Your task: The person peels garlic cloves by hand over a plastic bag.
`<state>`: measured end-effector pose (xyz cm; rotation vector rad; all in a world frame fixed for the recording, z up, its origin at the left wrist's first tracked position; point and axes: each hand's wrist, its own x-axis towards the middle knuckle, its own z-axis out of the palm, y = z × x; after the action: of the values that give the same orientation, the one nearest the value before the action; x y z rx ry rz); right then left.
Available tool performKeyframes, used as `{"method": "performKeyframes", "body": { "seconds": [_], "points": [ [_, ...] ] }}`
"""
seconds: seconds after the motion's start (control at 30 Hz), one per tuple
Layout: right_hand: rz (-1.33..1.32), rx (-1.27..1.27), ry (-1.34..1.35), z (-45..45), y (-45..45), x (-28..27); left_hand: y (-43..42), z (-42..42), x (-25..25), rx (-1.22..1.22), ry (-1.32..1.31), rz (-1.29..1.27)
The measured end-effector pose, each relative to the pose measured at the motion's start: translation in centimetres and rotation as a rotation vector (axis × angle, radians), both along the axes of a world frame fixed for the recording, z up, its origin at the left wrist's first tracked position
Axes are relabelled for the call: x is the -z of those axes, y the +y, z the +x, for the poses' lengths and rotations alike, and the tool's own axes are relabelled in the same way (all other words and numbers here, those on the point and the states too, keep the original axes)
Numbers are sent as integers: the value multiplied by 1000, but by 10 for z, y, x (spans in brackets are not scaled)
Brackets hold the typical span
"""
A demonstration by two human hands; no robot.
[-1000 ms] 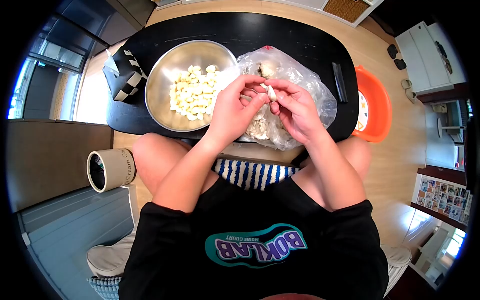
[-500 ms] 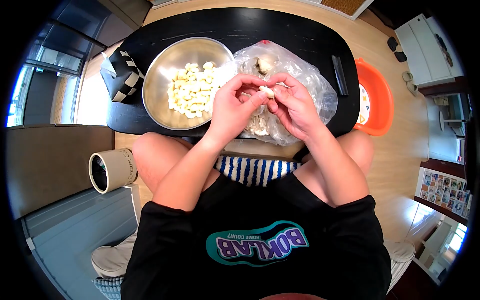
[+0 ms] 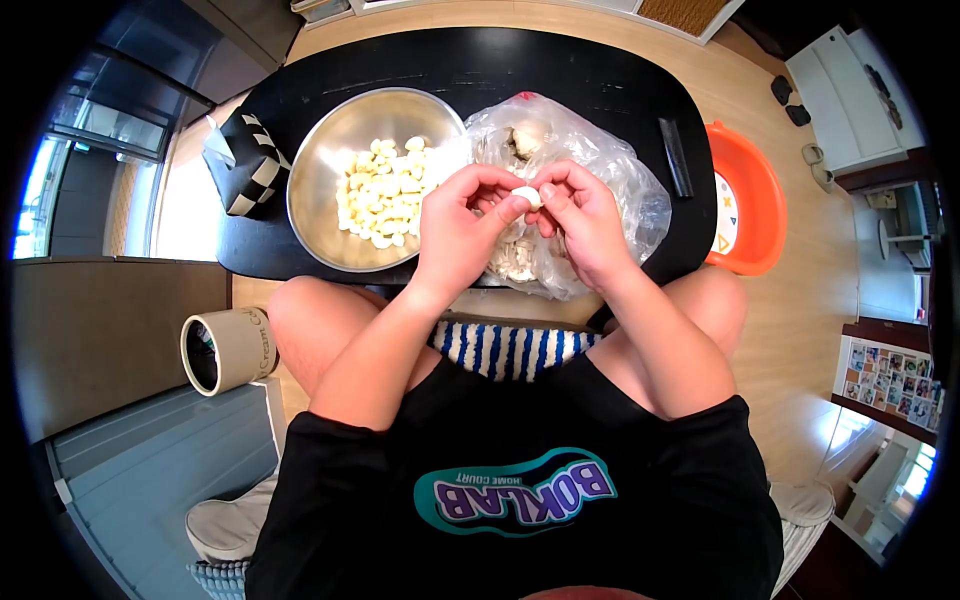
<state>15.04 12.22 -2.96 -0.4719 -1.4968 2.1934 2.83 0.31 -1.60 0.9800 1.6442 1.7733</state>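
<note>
Between the fingertips of both hands, over the left part of the clear plastic bag (image 3: pixel 640 190), I see one pale garlic clove (image 3: pixel 528 198). Through the head camera I make out the left hand (image 3: pixel 458 225) pinching it between thumb and forefinger, while the right hand (image 3: pixel 592 232) grasps it from the other side, thumb and fingertips closed in around it. The other fingers of both hands are curled, and partly hide one another.

What has just changed is how the clove sits: in the earlier frames it shows longer and slanted, and now it looks short and rounded, its smooth white side turned up to me. I take that as a turn in the fingers, with both hands staying on the piece.

Within the bag, I can see a garlic bulb (image 3: pixel 524 143) beyond the fingers and papery skins (image 3: pixel 513 262) nearer the person. Left of the bag stands the steel bowl (image 3: pixel 318 180) with many pale cloves (image 3: pixel 383 203) in it, as in the earlier frame. Farther out on the black table (image 3: pixel 450 55) I find a checkered tissue box (image 3: pixel 262 168) at the left and a dark strip (image 3: pixel 676 158) at the right; past the right edge is an orange basin (image 3: pixel 766 205).
</note>
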Motion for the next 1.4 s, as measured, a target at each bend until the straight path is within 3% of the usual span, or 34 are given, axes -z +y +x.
{"method": "performKeyframes", "body": {
  "seconds": [0.17,0.37,0.5,0.63,0.7,0.83,1.03,1.4],
  "points": [
    [188,35,68,2,-4,-3,-2,0,-3,-29,48,-40],
    [5,0,73,0,-1,1,0,2,0,21,-53,-7],
    [82,9,55,1,-5,-3,-2,2,-1,55,-116,-41],
    [379,65,10,3,-7,0,2,3,14,100,-216,60],
    [654,73,-42,4,-4,1,1,2,16,113,-272,40],
    [787,119,21,2,-8,-15,0,3,12,150,-461,79],
    [784,98,-28,3,-5,-12,0,0,16,197,-605,-32],
    [781,116,-61,4,-6,-13,-1,-3,10,204,-626,1]
  ]
}}
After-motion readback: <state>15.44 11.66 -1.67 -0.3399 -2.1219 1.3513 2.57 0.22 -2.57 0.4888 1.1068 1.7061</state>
